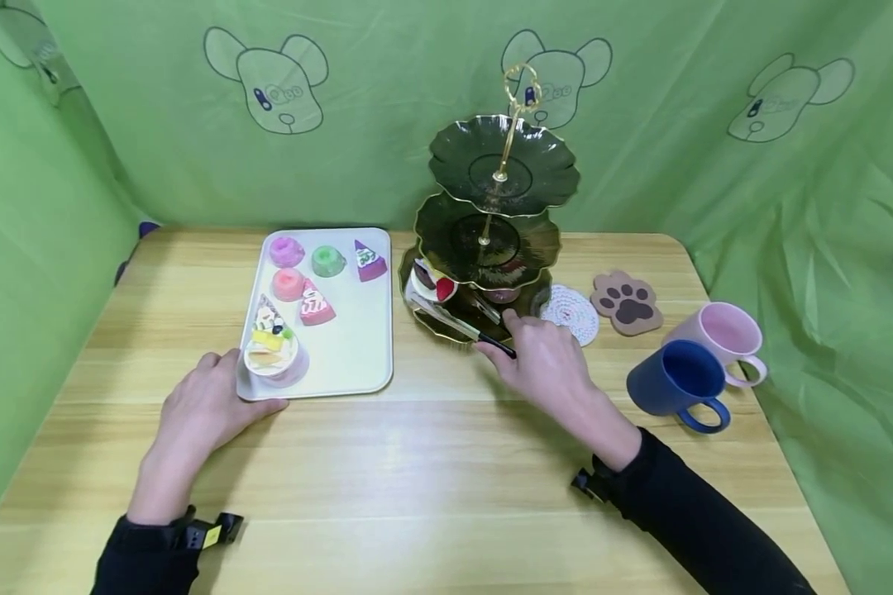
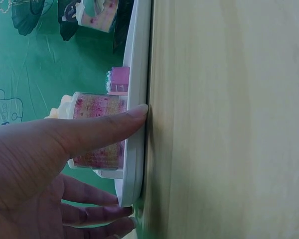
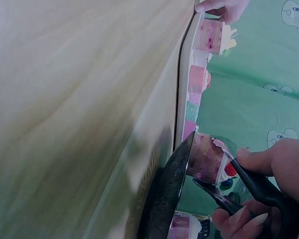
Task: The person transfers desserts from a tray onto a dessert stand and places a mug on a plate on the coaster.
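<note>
My right hand (image 1: 546,359) grips black-handled tongs (image 3: 261,186) at the front of the tiered stand (image 1: 484,240). In the right wrist view, the tongs' two arms lie on either side of a dessert cup (image 3: 205,158) with white cream and a red berry, which sits on the stand's bottom plate (image 3: 164,199). A second dessert cup (image 3: 180,228) is on the same plate, mostly hidden. My left hand (image 1: 201,405) holds the near left corner of the white tray (image 1: 350,355), thumb at the front rim and fingers along the side. Just inside that corner stands another dessert cup (image 1: 271,355).
Farther up the tray are a purple cake (image 1: 286,251), a green cake (image 1: 328,261) and several others. Right of the stand lie a round white coaster (image 1: 570,314) and a paw-shaped coaster (image 1: 627,302). A blue mug (image 1: 673,380) and a pink mug (image 1: 722,330) stand by the right edge.
</note>
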`<state>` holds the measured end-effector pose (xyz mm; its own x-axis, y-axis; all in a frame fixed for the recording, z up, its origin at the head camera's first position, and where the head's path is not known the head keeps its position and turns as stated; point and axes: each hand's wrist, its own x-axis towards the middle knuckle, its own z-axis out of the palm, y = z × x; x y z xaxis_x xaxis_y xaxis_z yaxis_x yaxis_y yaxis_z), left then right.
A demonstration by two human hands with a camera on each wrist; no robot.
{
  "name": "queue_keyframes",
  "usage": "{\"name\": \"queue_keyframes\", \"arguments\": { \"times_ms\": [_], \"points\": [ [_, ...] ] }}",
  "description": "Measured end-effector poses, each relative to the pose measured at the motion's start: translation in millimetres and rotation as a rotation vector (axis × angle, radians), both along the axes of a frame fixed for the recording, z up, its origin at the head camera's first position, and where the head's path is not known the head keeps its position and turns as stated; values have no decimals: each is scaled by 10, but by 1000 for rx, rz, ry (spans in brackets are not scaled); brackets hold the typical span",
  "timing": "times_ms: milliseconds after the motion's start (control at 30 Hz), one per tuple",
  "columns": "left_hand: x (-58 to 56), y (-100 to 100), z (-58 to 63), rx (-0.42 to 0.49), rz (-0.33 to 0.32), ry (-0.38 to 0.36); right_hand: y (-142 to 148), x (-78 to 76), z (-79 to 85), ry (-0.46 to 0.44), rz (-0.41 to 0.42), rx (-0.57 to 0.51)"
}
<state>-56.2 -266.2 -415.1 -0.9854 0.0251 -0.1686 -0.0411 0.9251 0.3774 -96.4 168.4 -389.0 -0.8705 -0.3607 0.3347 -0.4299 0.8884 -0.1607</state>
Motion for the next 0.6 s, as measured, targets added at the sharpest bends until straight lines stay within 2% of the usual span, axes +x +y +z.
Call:
{"name": "queue_keyframes", "arguments": {
  "times_ms": [600],
  "points": [
    [0, 16, 4, -8, 3, 2, 38, -223, -148, -19, -64, -15]
  ]
}}
